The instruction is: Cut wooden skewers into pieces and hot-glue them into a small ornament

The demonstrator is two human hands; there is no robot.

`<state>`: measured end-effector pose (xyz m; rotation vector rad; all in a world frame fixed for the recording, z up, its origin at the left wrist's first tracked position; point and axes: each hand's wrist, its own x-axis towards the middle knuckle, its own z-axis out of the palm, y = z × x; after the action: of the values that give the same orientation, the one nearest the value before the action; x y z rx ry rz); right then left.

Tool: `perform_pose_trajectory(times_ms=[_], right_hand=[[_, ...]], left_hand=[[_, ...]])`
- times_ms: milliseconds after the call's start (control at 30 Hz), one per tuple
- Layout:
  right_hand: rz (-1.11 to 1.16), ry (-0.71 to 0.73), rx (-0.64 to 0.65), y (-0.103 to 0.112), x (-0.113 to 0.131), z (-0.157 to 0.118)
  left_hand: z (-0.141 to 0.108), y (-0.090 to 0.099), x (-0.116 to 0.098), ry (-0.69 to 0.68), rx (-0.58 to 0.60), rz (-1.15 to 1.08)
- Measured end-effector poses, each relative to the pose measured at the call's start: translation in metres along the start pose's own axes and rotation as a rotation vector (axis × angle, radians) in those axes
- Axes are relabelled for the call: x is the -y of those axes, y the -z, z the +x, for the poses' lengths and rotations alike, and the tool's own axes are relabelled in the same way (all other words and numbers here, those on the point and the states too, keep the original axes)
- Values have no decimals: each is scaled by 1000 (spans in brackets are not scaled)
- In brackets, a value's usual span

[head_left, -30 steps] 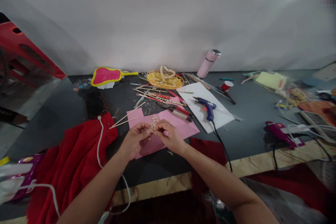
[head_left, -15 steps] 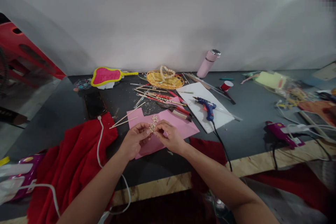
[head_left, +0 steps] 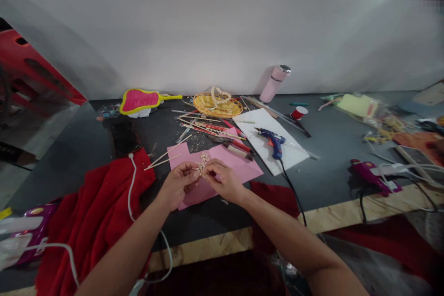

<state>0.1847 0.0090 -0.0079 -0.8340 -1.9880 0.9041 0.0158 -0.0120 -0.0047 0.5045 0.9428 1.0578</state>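
Over a sheet of pink paper (head_left: 243,162), both hands meet at a small cluster of pale bead-like pieces (head_left: 203,162). My left hand (head_left: 179,185) pinches the cluster's lower left side between thumb and fingers. From the right, my right hand (head_left: 224,179) has its fingertips closed on the same cluster, close to the left fingertips. The cluster's lower end is partly hidden by the fingers. Thin pale sticks (head_left: 166,160) lie left of the hands, partly on the paper.
Behind the paper are loose sticks (head_left: 204,127) and a yellow basket (head_left: 217,105). A blue glue gun (head_left: 274,141) rests on a white board (head_left: 293,157), near a pink bottle (head_left: 274,84). Red cloth (head_left: 100,189), a phone (head_left: 125,138) and a pink-yellow paddle (head_left: 140,101) are left.
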Motion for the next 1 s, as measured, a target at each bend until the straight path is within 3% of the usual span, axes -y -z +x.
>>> perform_pose_trajectory(times_ms=[167, 400, 1000], right_hand=[[41, -20, 2, 4, -2, 1], [134, -46, 133, 8, 1, 2], [-52, 47, 73, 3, -3, 0]], left_hand=[[0, 3, -2, 0, 39, -4], [0, 4, -2, 33, 147, 58], [-1, 1, -2, -5, 101, 81]])
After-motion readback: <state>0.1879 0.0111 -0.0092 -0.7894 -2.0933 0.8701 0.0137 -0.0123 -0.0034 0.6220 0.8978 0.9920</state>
